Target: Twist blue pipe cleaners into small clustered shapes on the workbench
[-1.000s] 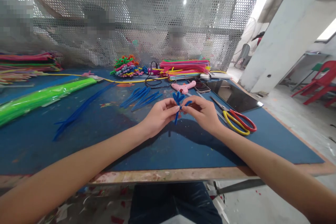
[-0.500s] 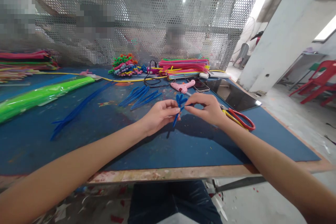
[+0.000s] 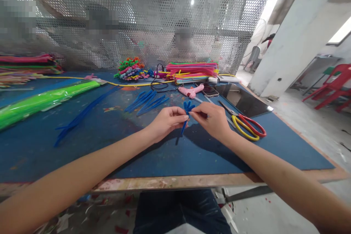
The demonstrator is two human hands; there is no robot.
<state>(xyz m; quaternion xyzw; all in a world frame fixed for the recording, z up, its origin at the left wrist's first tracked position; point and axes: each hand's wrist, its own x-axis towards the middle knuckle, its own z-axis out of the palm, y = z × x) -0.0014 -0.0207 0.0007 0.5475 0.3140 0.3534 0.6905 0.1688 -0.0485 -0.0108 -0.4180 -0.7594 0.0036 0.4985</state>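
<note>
A looped blue pipe cleaner (image 3: 188, 106) stands upright between my two hands, its loops on top and a straight stem pointing down. My left hand (image 3: 172, 119) pinches it below the loops. From the other side, my right hand (image 3: 210, 117) has thumb and forefinger closed on the same piece, just under the loops. Bent blue pipe cleaners (image 3: 146, 101) lie on the mat beyond my left hand. Scissors (image 3: 245, 122) with one red and one yellow handle rest to the right of my right hand. Behind the hands lies a pink glue gun (image 3: 191, 90).
Long blue pipe cleaners (image 3: 79, 119) and a green plastic-wrapped bundle (image 3: 49, 98) lie at left. Colourful pipe cleaner bundles (image 3: 192, 70) line the back, below a perforated metal screen (image 3: 148, 18). A phone (image 3: 210, 90) and a dark glossy panel (image 3: 241, 98) are at right.
My right hand has shifted slightly left and down, closer to my left hand. The loops on the pipe cleaner look more spread. More of the scissors shows.
</note>
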